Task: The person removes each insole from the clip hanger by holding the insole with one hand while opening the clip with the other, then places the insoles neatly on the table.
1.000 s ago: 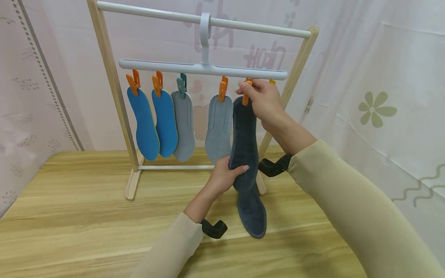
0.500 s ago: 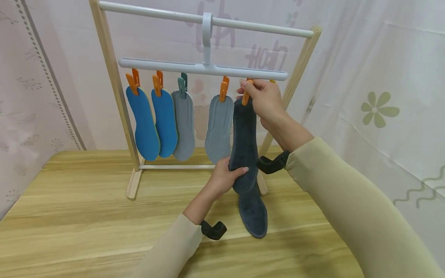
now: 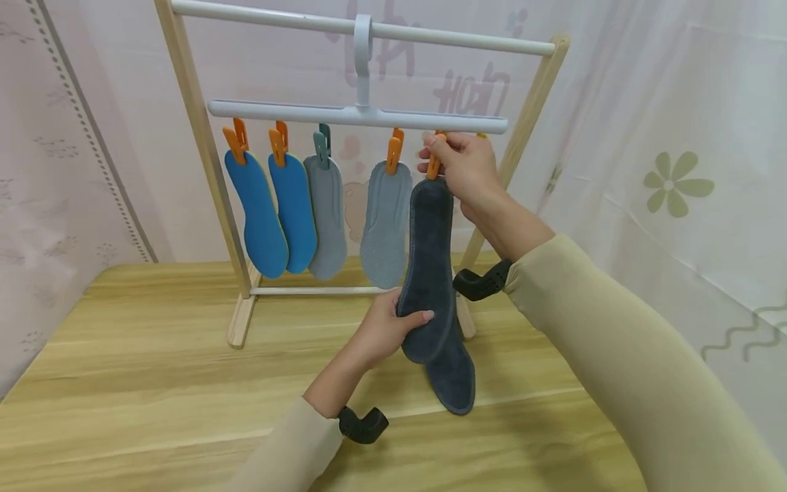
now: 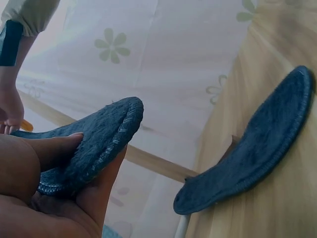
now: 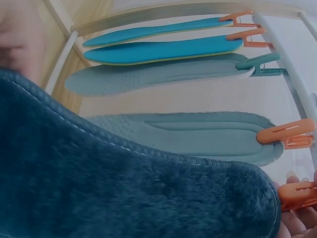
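A dark grey fuzzy insole (image 3: 430,253) slants down in front of the rack. My left hand (image 3: 384,328) grips its lower, wider end, with the thumb on the fuzzy face and the fingers behind. At its upper end, my right hand (image 3: 470,167) pinches an orange clothes peg (image 3: 435,158) beneath the hanger bar. The peg's tip is right at the insole's top edge, and in the right wrist view the orange peg (image 5: 297,196) overlaps little or none of the insole. A second dark insole (image 4: 252,144) lies on the table behind the first, partly hidden by it in the head view.
From the pale grey hanger (image 3: 283,113) hang two blue insoles (image 3: 258,219) and two light grey insoles (image 3: 386,225), each in a peg. The hanger hooks over a wooden rack (image 3: 197,123) on the wood-grain table (image 3: 154,383). A yellow peg (image 3: 482,136) shows behind my right hand.
My left hand has moved down and slightly left with the dark insole. The insole's top end has dropped from between the peg's tips to just below them. My right hand keeps its pinch.
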`<state>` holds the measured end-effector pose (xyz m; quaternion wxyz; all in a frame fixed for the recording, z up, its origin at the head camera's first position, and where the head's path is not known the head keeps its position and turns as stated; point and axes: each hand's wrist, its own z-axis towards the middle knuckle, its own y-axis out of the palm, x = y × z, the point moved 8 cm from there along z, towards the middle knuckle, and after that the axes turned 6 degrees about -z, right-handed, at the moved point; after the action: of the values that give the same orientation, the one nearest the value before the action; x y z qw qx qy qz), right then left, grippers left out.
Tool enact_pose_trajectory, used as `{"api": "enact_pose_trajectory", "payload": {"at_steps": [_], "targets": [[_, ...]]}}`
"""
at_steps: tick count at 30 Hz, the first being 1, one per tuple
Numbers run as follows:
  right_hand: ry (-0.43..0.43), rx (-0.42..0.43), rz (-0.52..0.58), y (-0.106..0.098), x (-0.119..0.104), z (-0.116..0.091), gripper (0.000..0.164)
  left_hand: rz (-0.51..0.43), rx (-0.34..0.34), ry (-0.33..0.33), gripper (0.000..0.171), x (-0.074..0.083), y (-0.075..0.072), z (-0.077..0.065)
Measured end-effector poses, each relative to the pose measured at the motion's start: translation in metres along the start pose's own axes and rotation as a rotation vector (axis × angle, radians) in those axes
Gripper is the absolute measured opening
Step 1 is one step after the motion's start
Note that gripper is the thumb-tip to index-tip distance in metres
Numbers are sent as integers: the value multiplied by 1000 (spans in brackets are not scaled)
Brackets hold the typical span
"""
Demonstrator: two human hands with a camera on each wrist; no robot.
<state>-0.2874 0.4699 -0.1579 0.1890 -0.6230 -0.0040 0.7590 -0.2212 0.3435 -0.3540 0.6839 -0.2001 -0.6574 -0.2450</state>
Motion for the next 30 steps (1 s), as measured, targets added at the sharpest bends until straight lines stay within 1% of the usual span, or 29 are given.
{"api": "enact_pose_trajectory", "payload": {"at_steps": [3,8,11,15,18,20,24,27,30], "targets": [[17,-5,-11,0,-1,-1,37,39,-8,16,37,1,0,-6],[26,-14,-35,0,-1,-4,38,48,-11,17,34,-6,-1,-13],[21,-15,-41,0,-2,-5,38,55,-13,-6,32,-13,0,-16],[16,-9,-39,0,-2,-6,39,43,-27,-58,29,-23,5,-19],[5,-13,-40,0,0,-3,38,38,-31,-75,28,-32,10,-16],[2,-17,-36,0,1,-2,37,51,-33,-77,28,-38,13,-14],[-7,-27,-43,1,4,1,37,63,-34,-85,30,-49,16,-10],[-12,-32,-43,2,6,3,37,53,-29,-85,32,-55,17,-8],[-19,-36,-44,2,7,6,37,55,-11,-79,33,-60,14,-5]]}}
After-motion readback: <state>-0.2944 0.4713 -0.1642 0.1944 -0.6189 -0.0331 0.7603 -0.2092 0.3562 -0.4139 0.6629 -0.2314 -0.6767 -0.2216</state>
